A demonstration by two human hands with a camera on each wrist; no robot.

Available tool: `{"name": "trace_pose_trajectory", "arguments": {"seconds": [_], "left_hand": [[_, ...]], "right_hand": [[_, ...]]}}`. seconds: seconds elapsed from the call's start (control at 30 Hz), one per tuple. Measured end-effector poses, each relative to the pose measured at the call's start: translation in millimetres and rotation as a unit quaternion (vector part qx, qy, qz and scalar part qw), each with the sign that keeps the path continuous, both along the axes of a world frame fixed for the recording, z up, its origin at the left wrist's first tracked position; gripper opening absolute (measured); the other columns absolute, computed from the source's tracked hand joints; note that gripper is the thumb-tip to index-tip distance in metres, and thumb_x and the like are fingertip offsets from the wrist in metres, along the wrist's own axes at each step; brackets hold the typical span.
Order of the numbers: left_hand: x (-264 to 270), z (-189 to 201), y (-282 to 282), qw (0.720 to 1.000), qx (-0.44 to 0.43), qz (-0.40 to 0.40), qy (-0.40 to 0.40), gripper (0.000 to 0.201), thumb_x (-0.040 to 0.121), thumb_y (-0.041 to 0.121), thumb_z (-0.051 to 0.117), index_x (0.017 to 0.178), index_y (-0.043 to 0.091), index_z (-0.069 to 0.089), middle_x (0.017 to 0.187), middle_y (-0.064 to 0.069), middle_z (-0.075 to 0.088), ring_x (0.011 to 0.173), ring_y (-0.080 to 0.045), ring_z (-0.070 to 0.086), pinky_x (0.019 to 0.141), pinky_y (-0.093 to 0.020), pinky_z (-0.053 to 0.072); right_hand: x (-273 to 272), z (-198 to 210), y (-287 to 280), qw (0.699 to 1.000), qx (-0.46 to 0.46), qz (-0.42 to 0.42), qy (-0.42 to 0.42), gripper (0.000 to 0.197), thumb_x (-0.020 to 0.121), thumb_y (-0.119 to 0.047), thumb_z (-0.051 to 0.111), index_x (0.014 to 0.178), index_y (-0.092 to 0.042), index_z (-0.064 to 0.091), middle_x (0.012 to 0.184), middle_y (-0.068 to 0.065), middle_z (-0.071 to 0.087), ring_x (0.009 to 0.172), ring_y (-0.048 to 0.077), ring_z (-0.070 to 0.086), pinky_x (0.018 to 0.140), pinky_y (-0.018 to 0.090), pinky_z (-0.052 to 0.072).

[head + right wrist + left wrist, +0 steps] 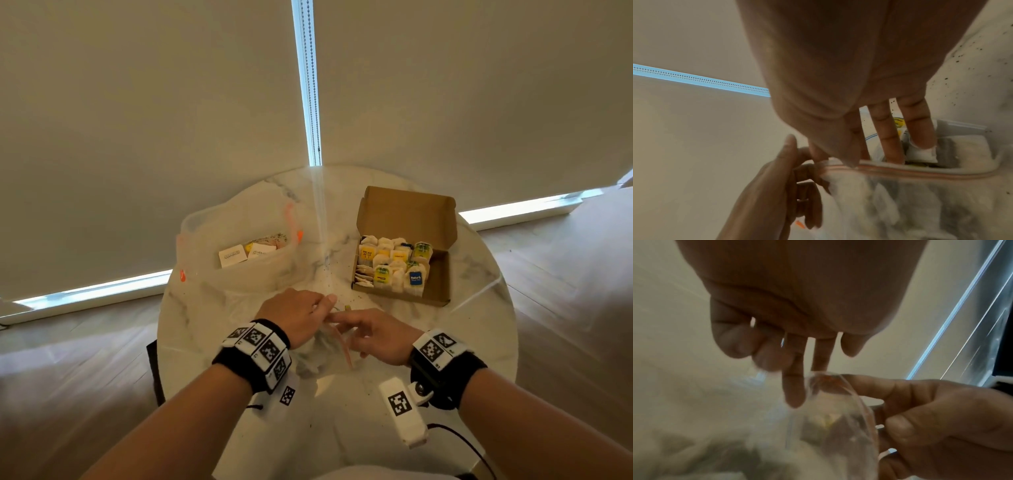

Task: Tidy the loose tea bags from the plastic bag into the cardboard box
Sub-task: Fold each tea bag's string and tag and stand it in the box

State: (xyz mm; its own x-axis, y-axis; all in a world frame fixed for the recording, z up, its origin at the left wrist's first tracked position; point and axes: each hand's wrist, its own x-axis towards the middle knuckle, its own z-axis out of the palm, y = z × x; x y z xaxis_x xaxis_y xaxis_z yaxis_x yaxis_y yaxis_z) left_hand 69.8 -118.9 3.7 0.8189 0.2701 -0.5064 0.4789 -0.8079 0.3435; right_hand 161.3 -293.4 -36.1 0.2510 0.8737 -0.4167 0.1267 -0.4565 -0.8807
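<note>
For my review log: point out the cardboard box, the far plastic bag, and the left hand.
cardboard box (439,279): head view, bare inner floor at right.
far plastic bag (205,236): head view, clear upper wall.
left hand (294,313): head view, back of hand.

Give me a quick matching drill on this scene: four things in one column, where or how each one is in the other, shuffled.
Things:
1. cardboard box
2. large plastic bag
3. small zip bag
4. tea bags

Places or states:
A. pinched by left hand and right hand
B. lid open, right side of the table
C. packed in rows in the box
D. far left, white sachets inside

Pairs: 1-B, 2-D, 3-A, 4-C
</note>
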Motion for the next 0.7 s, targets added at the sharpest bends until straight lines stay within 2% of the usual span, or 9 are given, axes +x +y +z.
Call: {"name": "trace_pose_trajectory", "arguments": {"seconds": [0.07,0.13,0.2,0.23,0.33,0.43,0.53,0.63,0.7], "left_hand": [[0.9,-6.5,-1.9,0.999,0.027,0.043,-0.01,0.045,0.089,0.067,0.044,0.085,0.029,0.067,0.092,0.004,0.068,0.087,-0.02,0.063,0.077,-0.034,0.05],[-1.1,-11.8,-3.2,0.995,0.022,0.1,-0.014,0.03,0.081,0.056,0.064,0.08,0.026,0.065,0.089,0.003,0.067,0.081,-0.018,0.063,0.072,-0.032,0.051],[-4.8,-15.9,-2.8,0.992,0.008,0.124,0.002,0.013,0.082,0.036,0.07,0.089,0.026,0.066,0.101,0.0,0.068,0.09,-0.019,0.064,0.081,-0.034,0.054],[-7.0,-19.2,-1.9,0.993,0.004,0.12,0.011,0.015,0.084,0.026,0.069,0.098,0.025,0.067,0.111,0.0,0.066,0.098,-0.02,0.063,0.088,-0.033,0.052],[-11.4,-26.3,0.1,0.996,-0.001,0.086,0.018,0.041,0.086,0.008,0.064,0.124,0.022,0.062,0.126,0.001,0.055,0.115,-0.021,0.055,0.095,-0.029,0.044],[-9.9,-27.4,-2.5,0.998,-0.006,0.065,0.008,0.049,0.086,0.007,0.062,0.133,0.022,0.057,0.131,0.003,0.05,0.12,-0.021,0.052,0.099,-0.032,0.044],[-6.4,-28.2,-4.4,0.998,-0.005,0.065,-0.005,0.05,0.087,0.009,0.063,0.134,0.022,0.055,0.131,0.004,0.05,0.12,-0.021,0.053,0.101,-0.037,0.046],[-3.2,-29.5,-5.6,0.998,-0.005,0.064,-0.006,0.048,0.088,0.011,0.063,0.134,0.022,0.055,0.131,0.004,0.049,0.12,-0.022,0.053,0.1,-0.038,0.046],[-1.2,-31.6,-6.1,0.998,-0.003,0.064,-0.004,0.047,0.088,0.011,0.063,0.134,0.022,0.056,0.13,0.004,0.049,0.119,-0.022,0.053,0.099,-0.038,0.046]], "right_hand": [[3.2,-1.8,-1.9,1.0,-0.007,-0.01,0.0,0.052,0.087,0.007,0.055,0.129,-0.023,0.062,0.109,-0.003,0.07,0.083,-0.001,0.065,0.066,0.012,0.048],[12.3,-6.6,-2.6,0.997,-0.031,-0.063,-0.036,0.034,0.09,-0.001,0.06,0.113,-0.023,0.07,0.098,-0.005,0.072,0.08,0.002,0.067,0.067,0.015,0.051],[24.0,-13.7,-4.0,0.985,-0.073,-0.124,-0.099,0.022,0.09,-0.007,0.063,0.097,-0.026,0.071,0.091,-0.003,0.073,0.078,0.009,0.068,0.076,0.026,0.056],[27.8,-15.9,-3.4,0.977,-0.091,-0.141,-0.133,0.019,0.089,-0.008,0.065,0.094,-0.025,0.072,0.09,-0.002,0.073,0.078,0.011,0.068,0.081,0.029,0.057],[28.8,-22.2,3.6,0.963,-0.089,-0.091,-0.238,0.016,0.089,-0.012,0.065,0.1,-0.017,0.075,0.094,0.001,0.074,0.082,0.009,0.064,0.084,0.023,0.052],[20.3,-29.3,17.7,0.942,-0.076,0.067,-0.321,0.032,0.09,-0.021,0.063,0.122,-0.022,0.065,0.118,-0.002,0.067,0.107,0.016,0.059,0.094,0.032,0.047],[12.7,-45.6,28.5,0.886,-0.102,0.218,-0.396,0.07,0.084,-0.032,0.07,0.145,-0.027,0.036,0.147,-0.001,0.039,0.125,0.023,0.042,0.098,0.038,0.042],[10.3,-58.7,36.7,0.855,-0.17,0.263,-0.414,0.1,0.076,-0.034,0.079,0.151,-0.028,0.013,0.157,0.005,0.019,0.133,0.03,0.032,0.102,0.044,0.039],[8.9,-65.1,41.4,0.85,-0.208,0.271,-0.402,0.111,0.072,-0.031,0.084,0.152,-0.027,0.006,0.157,0.009,0.016,0.136,0.033,0.03,0.104,0.047,0.039]]}}
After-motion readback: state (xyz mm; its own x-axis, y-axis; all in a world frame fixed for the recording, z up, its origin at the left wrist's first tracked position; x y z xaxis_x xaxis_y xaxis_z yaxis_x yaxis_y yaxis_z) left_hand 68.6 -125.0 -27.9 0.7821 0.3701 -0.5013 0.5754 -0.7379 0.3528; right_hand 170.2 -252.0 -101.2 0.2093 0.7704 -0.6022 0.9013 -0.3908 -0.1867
